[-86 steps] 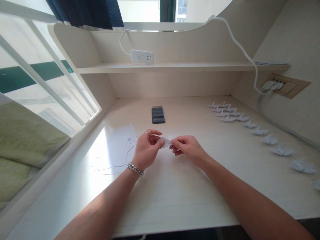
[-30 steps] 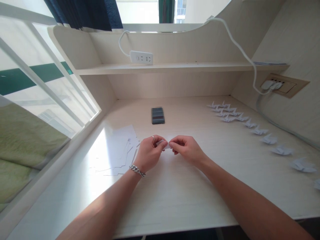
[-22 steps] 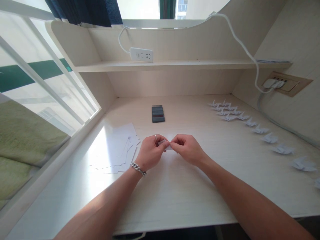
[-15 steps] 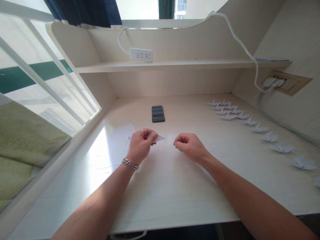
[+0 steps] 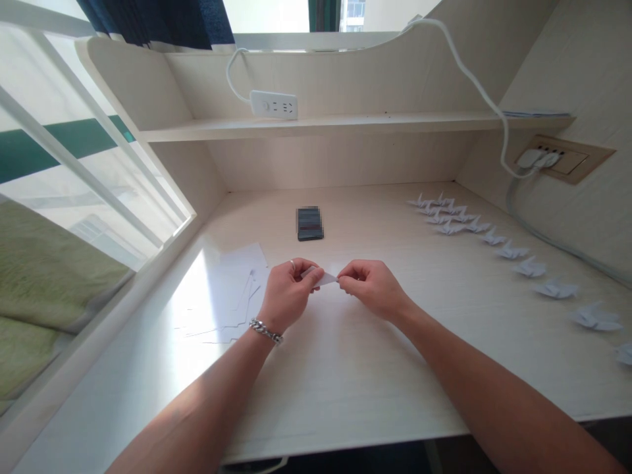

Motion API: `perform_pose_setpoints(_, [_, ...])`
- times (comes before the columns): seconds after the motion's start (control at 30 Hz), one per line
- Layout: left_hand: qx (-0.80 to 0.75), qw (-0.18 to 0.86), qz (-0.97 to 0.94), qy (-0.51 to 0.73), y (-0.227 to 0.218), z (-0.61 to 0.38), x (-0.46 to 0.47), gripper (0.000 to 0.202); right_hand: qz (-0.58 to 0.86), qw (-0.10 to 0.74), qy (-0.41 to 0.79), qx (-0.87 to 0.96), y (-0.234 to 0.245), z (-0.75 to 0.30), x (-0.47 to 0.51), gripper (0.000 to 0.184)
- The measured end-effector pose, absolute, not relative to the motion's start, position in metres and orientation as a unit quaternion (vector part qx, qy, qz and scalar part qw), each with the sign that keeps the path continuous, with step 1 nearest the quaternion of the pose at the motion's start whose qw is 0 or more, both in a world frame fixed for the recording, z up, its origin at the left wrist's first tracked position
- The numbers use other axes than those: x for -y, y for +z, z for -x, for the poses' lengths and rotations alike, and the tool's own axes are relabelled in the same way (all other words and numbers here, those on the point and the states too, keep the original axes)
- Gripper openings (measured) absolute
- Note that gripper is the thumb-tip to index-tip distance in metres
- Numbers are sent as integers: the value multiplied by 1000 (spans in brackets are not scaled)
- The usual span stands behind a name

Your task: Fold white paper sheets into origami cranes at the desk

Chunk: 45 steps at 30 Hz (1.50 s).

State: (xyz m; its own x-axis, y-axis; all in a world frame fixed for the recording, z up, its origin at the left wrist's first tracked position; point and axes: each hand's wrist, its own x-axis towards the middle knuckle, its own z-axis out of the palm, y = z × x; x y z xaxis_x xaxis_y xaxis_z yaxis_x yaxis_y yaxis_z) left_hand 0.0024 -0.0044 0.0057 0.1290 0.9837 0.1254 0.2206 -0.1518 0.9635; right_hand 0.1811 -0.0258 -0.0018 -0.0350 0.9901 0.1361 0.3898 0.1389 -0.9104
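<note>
A small piece of folded white paper (image 5: 326,279) with a pointed tip is held above the desk (image 5: 355,382). My left hand (image 5: 291,289), with a ring and a chain bracelet, pinches its left part between thumb and fingers. At the pointed right end, my right hand (image 5: 372,286) closes thumb and forefinger on the tip. Part of the paper is hidden behind my left fingers. Loose white paper sheets (image 5: 232,283) lie just left of my left hand, partly in bright sunlight.
Several folded paper cranes (image 5: 530,266) stand in a line along the right side. A dark, blurred-out rectangular device (image 5: 309,224) lies beyond my hands. A white power strip (image 5: 274,105) sits on the shelf (image 5: 345,125); a white cable (image 5: 474,79) runs to the wall socket (image 5: 567,159).
My left hand has moved right with the folded paper, closing the gap to my right hand. My right fingers now meet the paper's tip. The view has shifted slightly.
</note>
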Motion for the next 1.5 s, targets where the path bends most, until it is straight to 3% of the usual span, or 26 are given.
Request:
perform_pose_setpoints(0.17, [-480,441,-569,501,7,-2,3,22,512,480,416,579,-8,-181,21,13])
perform_pose_setpoints(0.37, [-463,456,-610,453,-1,-11,7,25,480,525,444,546,-15,-175,18,20])
perform_pose_setpoints(0.6, [-473,361,-741,312,5,-9,11,20,524,432,341,649,-14,-178,21,16])
perform_pose_setpoints(0.77, [-470,326,-767,290,9,-5,11,21,543,389,352,656,-6,-182,23,18])
perform_pose_setpoints(1.13, [-492,333,-758,269,10,16,-2,17,553,469,356,589,-9,-212,9,18])
perform_pose_setpoints(1.33, [-462,363,-765,266,4,3,5,23,551,371,306,682,-7,-194,20,17])
perform_pose_setpoints(1.5, [-453,327,-786,265,7,-3,10,20,549,374,317,677,-8,-185,23,16])
